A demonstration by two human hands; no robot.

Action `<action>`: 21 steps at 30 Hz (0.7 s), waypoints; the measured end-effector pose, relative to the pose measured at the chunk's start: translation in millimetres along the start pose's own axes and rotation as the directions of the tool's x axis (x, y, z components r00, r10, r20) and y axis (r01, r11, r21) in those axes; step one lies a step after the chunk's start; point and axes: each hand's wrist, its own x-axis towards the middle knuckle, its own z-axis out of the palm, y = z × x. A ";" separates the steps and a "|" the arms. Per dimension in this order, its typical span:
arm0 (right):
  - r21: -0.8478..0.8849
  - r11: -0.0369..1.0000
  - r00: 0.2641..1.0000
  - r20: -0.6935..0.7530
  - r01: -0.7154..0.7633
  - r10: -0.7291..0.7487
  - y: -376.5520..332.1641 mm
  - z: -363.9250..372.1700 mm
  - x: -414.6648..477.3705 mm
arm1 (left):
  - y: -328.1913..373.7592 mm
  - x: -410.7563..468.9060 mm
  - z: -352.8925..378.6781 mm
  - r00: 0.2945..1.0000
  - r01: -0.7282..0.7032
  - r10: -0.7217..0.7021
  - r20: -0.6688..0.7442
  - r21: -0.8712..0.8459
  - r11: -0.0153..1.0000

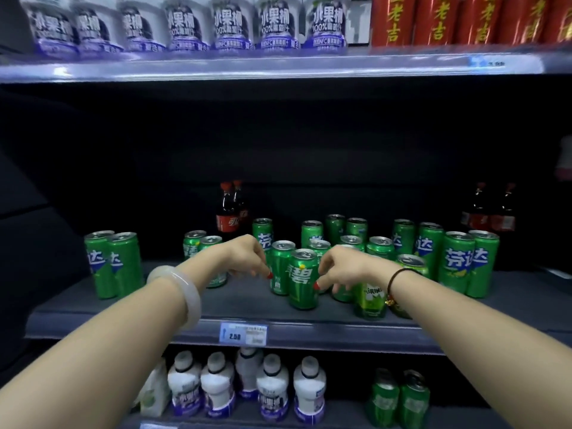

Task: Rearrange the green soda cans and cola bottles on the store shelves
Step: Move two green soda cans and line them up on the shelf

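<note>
Many green soda cans stand on the dark middle shelf (93, 308). A Sprite can (304, 278) stands foremost in the middle, with a second can (281, 267) close behind it on the left. My left hand (244, 258) hangs with loosely curled fingers, its fingertips beside that second can and holding nothing. My right hand (342, 267) droops the same way, with its thumb tip against the front can's right side. Two cola bottles (228, 212) stand at the back left of centre, and two more cola bottles (489, 209) at the back right.
A pair of green cans (113, 264) stands apart at the left and a dense cluster (458, 261) fills the right. A price tag (243, 334) sits on the shelf edge. White bottles (216, 385) and green cans (399, 397) are below. White cups (185, 26) and red cans (464, 20) are above.
</note>
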 end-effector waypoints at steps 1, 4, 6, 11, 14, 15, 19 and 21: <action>-0.001 1.000 1.000 -0.010 -0.021 0.021 -0.3 -0.6 3.9 | -2.4 7.0 -2.1 1.000 -0.012 0.012 0.008 0.002 1.000; -0.002 0.997 0.997 -0.024 -0.076 0.076 -0.1 -5.1 15.9 | -6.7 27.8 -6.0 0.999 -0.030 0.029 0.029 0.016 0.999; 0.003 0.994 0.994 -0.023 -0.105 0.105 0.6 -8.7 24.1 | -5.8 40.3 -7.8 0.999 -0.036 0.035 0.037 0.030 0.999; 0.024 0.990 0.990 -0.022 -0.140 0.140 1.4 -16.3 46.0 | -5.0 71.4 -10.9 0.999 -0.037 0.036 0.035 0.046 0.998; 0.001 0.990 0.989 0.039 -0.141 0.141 -0.3 -18.7 57.7 | -6.9 87.1 -11.9 0.999 -0.020 0.019 0.036 0.020 1.000; 0.001 0.990 0.988 0.066 -0.139 0.138 -0.7 -19.1 61.6 | -7.1 92.2 -12.2 0.999 -0.018 0.017 0.035 0.009 1.000; -0.029 0.992 0.983 0.134 -0.124 0.126 -1.5 -19.3 76.3 | -7.7 110.3 -8.6 0.998 -0.019 0.021 0.061 -0.026 0.999; -0.049 0.991 0.980 0.151 -0.121 0.127 -1.1 -19.1 81.2 | -9.3 116.1 -4.1 0.995 -0.018 0.021 0.096 -0.039 0.999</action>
